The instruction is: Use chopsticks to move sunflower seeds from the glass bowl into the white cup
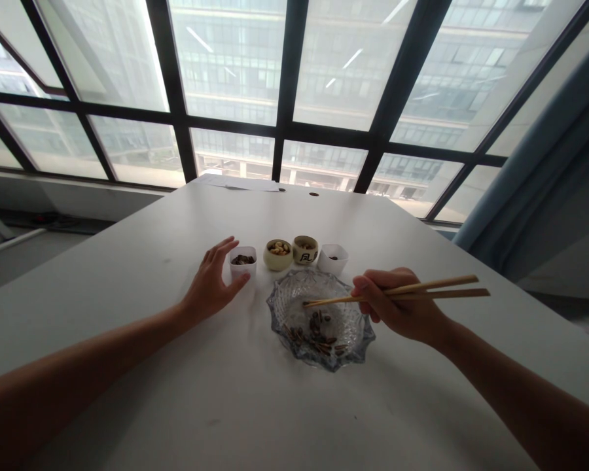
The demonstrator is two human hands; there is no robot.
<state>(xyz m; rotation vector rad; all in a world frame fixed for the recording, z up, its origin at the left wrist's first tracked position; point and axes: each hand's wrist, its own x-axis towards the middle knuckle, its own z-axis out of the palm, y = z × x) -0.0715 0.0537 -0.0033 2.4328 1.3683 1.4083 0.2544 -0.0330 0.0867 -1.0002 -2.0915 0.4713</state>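
The right hand [390, 302] has its grip closed around a pair of wooden chopsticks [422, 286], their tips over the glass bowl [319, 278], where dark seeds [319, 340] lie towards the near side; the left hand's [218, 275] grip is spread wide about the left white cup [242, 268] of seeds on the tabletop [177, 373], though whether it touches is unclear, with two cream pots [278, 261] just beyond the bowl

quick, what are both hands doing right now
Left hand: open, thumb and fingers spread about the left white cup; contact unclear.
Right hand: closed, holding chopsticks, tips over the glass bowl.
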